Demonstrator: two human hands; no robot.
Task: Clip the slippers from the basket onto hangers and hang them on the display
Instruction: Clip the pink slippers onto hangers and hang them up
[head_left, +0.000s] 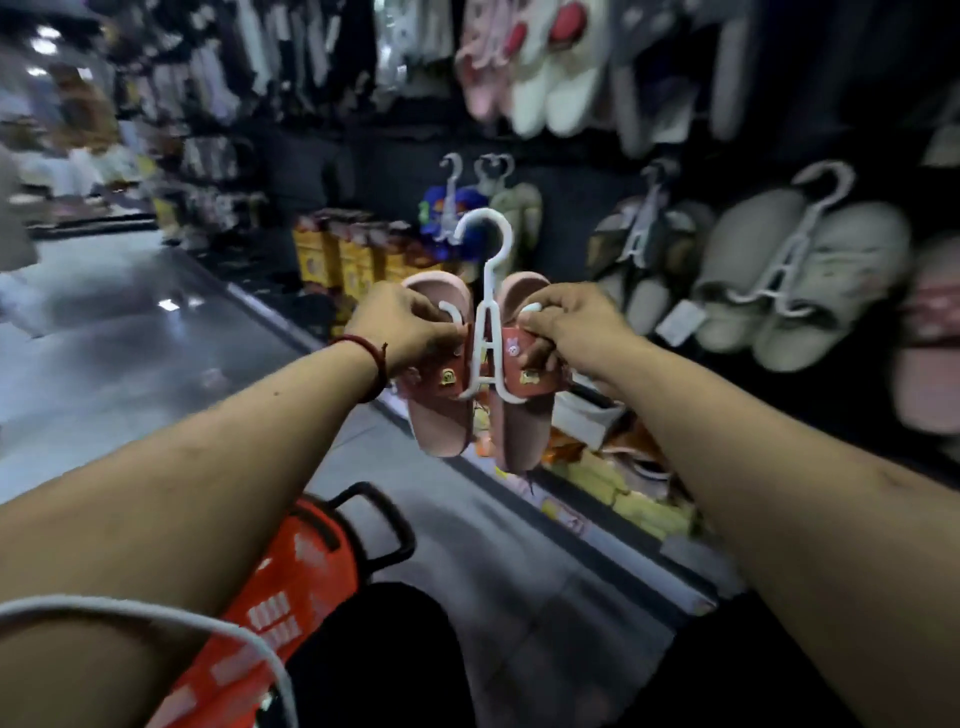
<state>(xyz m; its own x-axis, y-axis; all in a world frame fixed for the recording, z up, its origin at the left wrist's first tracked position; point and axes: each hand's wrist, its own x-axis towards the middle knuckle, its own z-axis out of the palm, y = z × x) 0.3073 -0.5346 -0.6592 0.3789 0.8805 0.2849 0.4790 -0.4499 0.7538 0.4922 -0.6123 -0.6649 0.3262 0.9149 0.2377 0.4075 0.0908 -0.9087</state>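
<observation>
Pink slippers (441, 415) on white hanger (489, 278); my left hand (410, 322) and right hand (576, 322) each pinch a hanger arm, seating straps; hook upward, ready for display (566, 202).

Two forearms show, both bare up to the edge of the picture; the left hand (410, 325) and right hand (571, 322) wear no rings that can be made out; a thin red cord bracelet (370, 358) circles the left wrist, darker on its underside; black clothing (395, 660) covers the legs at the bottom edge; a white cable (156, 616) curves over the left arm in the bottom left corner.
</observation>
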